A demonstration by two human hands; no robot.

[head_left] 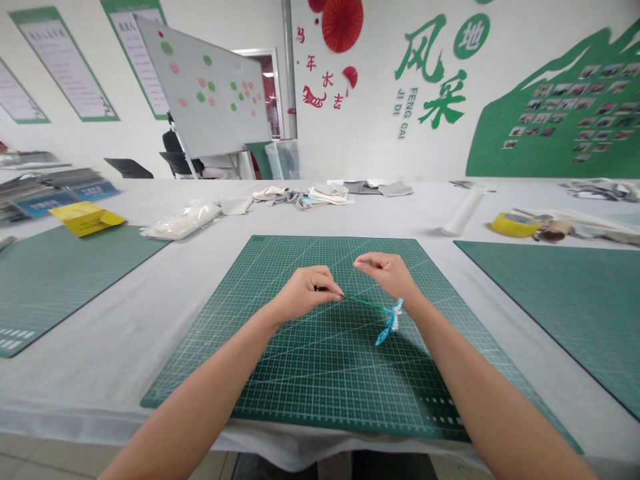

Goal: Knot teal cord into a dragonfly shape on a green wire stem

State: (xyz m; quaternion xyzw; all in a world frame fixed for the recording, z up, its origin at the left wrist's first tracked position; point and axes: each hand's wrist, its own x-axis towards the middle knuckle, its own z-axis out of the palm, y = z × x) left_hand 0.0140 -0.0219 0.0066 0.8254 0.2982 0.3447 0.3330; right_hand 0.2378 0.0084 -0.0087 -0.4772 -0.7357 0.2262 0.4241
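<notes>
My left hand (307, 292) pinches the end of a thin green stem (365, 302) between thumb and fingertips. A small dark object shows between its fingers, too little to name. At the stem's other end hangs a light blue and white flower-like ornament (393, 320), its blue part pointing down, just beside my right wrist. My right hand (385, 270) is raised farther back and to the right, thumb and forefinger pressed together; whatever they may hold is too fine to see. Both hands are above a green cutting mat (300, 387) with a white grid.
More cutting mats lie at left (75, 280) and right (560, 307). Behind are a plastic-wrapped packet (183, 220), fabric pieces (327, 194), a white roll (464, 210) and yellow tape (515, 225). A yellow folder (86, 219) is at left. The table's front edge (280, 440) runs below.
</notes>
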